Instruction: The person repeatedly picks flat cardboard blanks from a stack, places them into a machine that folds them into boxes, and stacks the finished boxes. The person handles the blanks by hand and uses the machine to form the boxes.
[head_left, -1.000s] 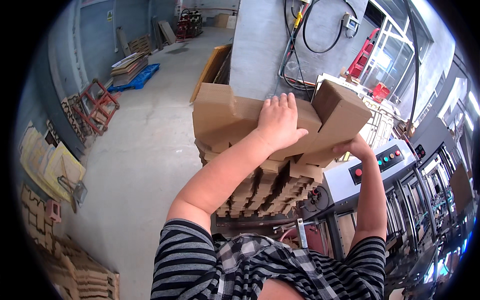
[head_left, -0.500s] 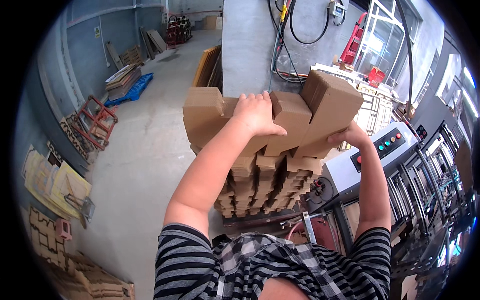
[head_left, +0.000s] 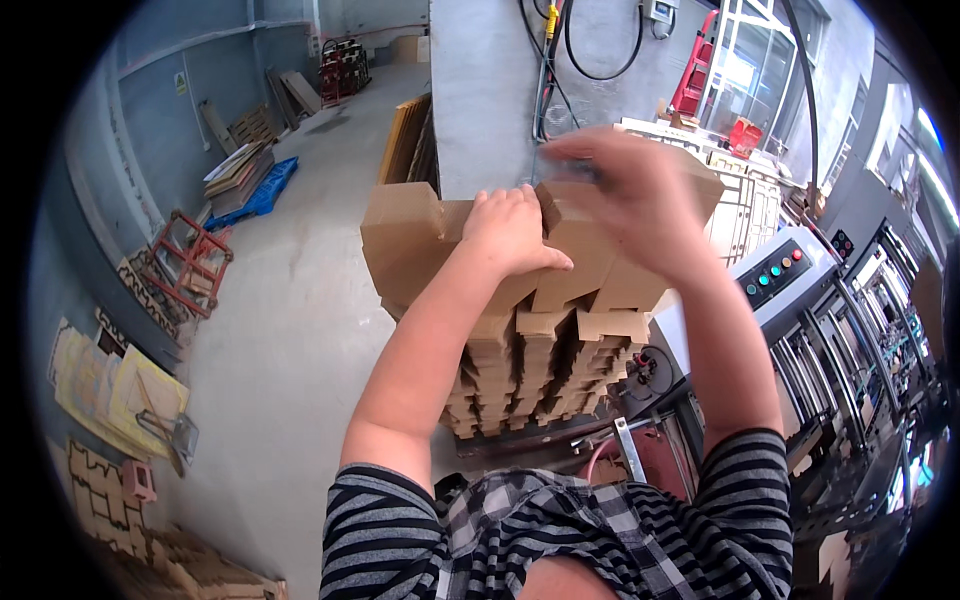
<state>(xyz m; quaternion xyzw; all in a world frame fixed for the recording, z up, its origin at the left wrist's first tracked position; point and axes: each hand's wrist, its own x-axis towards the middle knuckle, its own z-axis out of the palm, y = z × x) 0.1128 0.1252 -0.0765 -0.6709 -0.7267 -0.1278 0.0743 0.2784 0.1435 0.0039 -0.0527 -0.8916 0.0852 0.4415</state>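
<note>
A thick bundle of brown cardboard blanks point(head_left: 403, 238), with notched and stepped edges, lies at the top of a tall stack point(head_left: 490, 375) of the same die-cut cardboard in front of me. My left hand point(head_left: 507, 232) grips the bundle's upper edge near the middle, its fingers over the top and its thumb spread to the right along the near face. Over the right part of the bundle, my right hand point(head_left: 640, 205) is smeared by motion, and its fingers do not show sharply. It hides part of the cardboard behind it.
A machine with a button panel point(head_left: 775, 275) and metal rails stands close on the right. Behind the stack rises a grey wall point(head_left: 485, 90) with hanging cables. To the left are a red metal frame point(head_left: 190, 262), a blue pallet point(head_left: 262, 195) with stacked sheets, and leaning boards.
My right hand has left the bundle's right side and swung up and left over its top. My left hand has kept its hold. The view has shifted slightly.
</note>
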